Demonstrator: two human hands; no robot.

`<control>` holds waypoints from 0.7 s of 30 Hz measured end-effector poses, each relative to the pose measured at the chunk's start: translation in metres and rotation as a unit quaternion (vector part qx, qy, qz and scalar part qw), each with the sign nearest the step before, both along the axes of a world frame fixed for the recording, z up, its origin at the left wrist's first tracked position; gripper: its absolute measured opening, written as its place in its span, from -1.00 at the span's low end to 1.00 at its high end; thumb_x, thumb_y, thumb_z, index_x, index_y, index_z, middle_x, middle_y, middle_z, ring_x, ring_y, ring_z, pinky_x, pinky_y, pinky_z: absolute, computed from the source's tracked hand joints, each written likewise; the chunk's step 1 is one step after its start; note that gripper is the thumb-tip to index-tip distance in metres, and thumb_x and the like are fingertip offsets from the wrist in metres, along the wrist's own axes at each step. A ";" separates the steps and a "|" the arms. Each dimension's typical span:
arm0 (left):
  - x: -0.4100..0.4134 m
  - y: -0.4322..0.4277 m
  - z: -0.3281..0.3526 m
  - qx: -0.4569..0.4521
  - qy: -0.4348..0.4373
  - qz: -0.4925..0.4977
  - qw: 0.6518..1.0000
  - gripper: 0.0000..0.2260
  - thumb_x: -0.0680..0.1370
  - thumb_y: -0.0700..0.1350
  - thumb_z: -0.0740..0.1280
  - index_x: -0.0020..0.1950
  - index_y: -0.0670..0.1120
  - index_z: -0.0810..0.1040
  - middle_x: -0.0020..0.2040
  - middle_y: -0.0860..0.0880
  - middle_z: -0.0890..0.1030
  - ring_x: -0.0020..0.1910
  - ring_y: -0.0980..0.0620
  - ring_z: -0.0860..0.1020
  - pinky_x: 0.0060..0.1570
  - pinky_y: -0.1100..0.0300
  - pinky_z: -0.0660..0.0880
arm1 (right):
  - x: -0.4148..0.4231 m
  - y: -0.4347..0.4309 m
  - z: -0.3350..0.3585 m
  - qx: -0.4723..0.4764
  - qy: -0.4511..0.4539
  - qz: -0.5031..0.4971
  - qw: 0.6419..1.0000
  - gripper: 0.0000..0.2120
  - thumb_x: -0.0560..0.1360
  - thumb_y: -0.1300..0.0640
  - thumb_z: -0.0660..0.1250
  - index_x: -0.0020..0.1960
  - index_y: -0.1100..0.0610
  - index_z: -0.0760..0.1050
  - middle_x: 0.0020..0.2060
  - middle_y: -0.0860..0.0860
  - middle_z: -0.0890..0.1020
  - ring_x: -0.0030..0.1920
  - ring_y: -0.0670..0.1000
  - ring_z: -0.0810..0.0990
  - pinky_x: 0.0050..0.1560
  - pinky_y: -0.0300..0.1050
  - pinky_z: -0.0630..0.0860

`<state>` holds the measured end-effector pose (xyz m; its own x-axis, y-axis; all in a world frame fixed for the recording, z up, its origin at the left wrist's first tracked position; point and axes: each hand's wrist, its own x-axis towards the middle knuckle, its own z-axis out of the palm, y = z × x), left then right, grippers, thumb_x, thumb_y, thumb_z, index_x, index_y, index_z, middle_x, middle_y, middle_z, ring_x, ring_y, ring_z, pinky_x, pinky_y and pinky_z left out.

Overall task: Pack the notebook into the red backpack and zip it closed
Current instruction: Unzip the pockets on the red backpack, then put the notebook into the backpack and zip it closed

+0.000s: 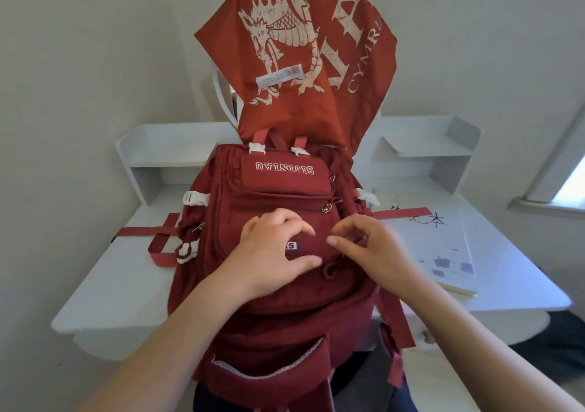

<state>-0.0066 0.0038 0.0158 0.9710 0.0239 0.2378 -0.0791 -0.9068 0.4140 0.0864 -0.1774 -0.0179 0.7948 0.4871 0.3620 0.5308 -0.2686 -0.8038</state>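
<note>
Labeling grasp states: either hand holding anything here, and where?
Left hand rests flat and open on the red backpack front, gripping nothing. Right hand has fingertips pinched near a zipper; whether it holds the pull cannot be told.

A red backpack (pixel 278 253) is lying front-up on a white desk (pixel 120 272). The left hand (pixel 272 253) is resting flat on it, the right hand (pixel 370 250) pinching near a pocket, with a notebook (pixel 443 247) lying alongside

I see the red backpack (pixel 278 310) as matt woven cloth with white plastic buckles (pixel 194 198) and small shiny metal zipper pulls (pixel 327 207). The white desk (pixel 126 278) looks smooth and faintly glossy. The notebook (pixel 443 253) has a paper cover. The red dragon-print cloth (pixel 294 53) looks soft and matt.
</note>
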 end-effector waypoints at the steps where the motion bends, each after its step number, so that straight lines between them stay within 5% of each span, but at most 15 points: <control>1: 0.002 -0.006 -0.003 0.004 0.009 -0.007 1.000 -0.63 0.38 0.23 0.37 0.14 0.19 0.51 0.22 0.21 0.41 0.24 0.15 0.37 0.43 -0.05 0.10 | 0.005 -0.008 -0.003 0.000 -0.003 -0.024 1.000 -0.93 0.42 0.09 0.48 -0.14 0.03 0.60 -0.28 -0.11 0.66 -0.24 -0.15 0.60 -0.23 -0.35 0.47; 5: 0.021 -0.039 -0.007 -0.001 -0.007 -0.040 0.999 -0.74 0.45 0.11 0.36 0.12 0.13 0.53 0.21 0.14 0.44 0.23 0.10 0.41 0.43 -0.04 0.14 | 0.026 -0.044 -0.012 -0.004 0.005 -0.165 0.986 -0.96 0.47 0.06 0.39 -0.11 -0.07 0.59 -0.12 -0.12 0.66 -0.04 -0.07 0.61 -0.04 -0.09 0.53; 9: 0.051 -0.082 -0.003 -0.121 -0.015 -0.077 0.990 -0.78 0.48 -0.11 0.35 0.11 -0.04 0.59 0.14 -0.01 0.53 0.07 0.09 0.51 0.18 0.41 0.32 | 0.042 -0.079 -0.018 -0.044 0.040 -0.282 0.958 -0.74 0.49 0.07 0.37 0.17 0.08 0.53 0.12 0.04 0.58 0.06 0.05 0.54 -0.02 -0.11 0.40; 13: 0.084 -0.121 -0.004 -0.185 0.080 -0.051 0.978 -0.67 0.52 -0.15 0.28 0.28 -0.12 0.50 0.26 -0.12 0.53 0.23 -0.02 0.49 0.29 0.18 0.36 | 0.042 -0.107 -0.018 -0.060 0.125 -0.330 0.934 -0.56 0.49 0.05 0.36 0.34 0.08 0.40 0.29 0.11 0.42 -0.04 0.00 0.54 -0.21 -0.33 0.53; 16: 0.105 -0.145 -0.009 -0.217 0.180 -0.022 0.959 -0.67 0.54 -0.11 0.24 0.30 -0.08 0.45 0.27 -0.13 0.51 0.31 -0.08 0.41 0.31 0.14 0.32 | 0.044 -0.120 -0.018 -0.062 0.179 -0.348 0.918 -0.47 0.47 0.05 0.38 0.39 0.07 0.34 0.35 0.16 0.38 0.25 0.16 0.46 0.22 0.10 0.45; 18: 0.115 -0.157 -0.013 -0.209 0.232 0.003 0.950 -0.77 0.55 -0.11 0.21 0.19 -0.05 0.48 0.15 -0.17 0.53 0.28 -0.08 0.37 0.26 0.15 0.25 | 0.045 -0.125 -0.016 -0.041 0.213 -0.345 0.913 -0.44 0.46 0.07 0.39 0.42 0.08 0.31 0.37 0.18 0.37 0.26 0.18 0.45 0.27 0.15 0.42; 21: 0.130 -0.169 -0.021 -0.154 0.252 0.057 0.954 -0.54 0.53 -0.10 0.19 0.42 -0.19 0.30 0.41 -0.27 0.35 0.45 -0.21 0.21 0.43 0.02 0.10 | 0.049 -0.132 -0.015 -0.006 0.236 -0.345 0.908 -0.41 0.46 0.09 0.40 0.43 0.09 0.29 0.36 0.17 0.38 0.21 0.19 0.49 0.24 0.19 0.46</control>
<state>0.1231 -0.1647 -0.0047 0.9471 0.1288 -0.2939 0.2918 -0.7269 0.6217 0.1357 -0.3092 -0.0333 0.9778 -0.1835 -0.1014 -0.1709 -0.4172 -0.8926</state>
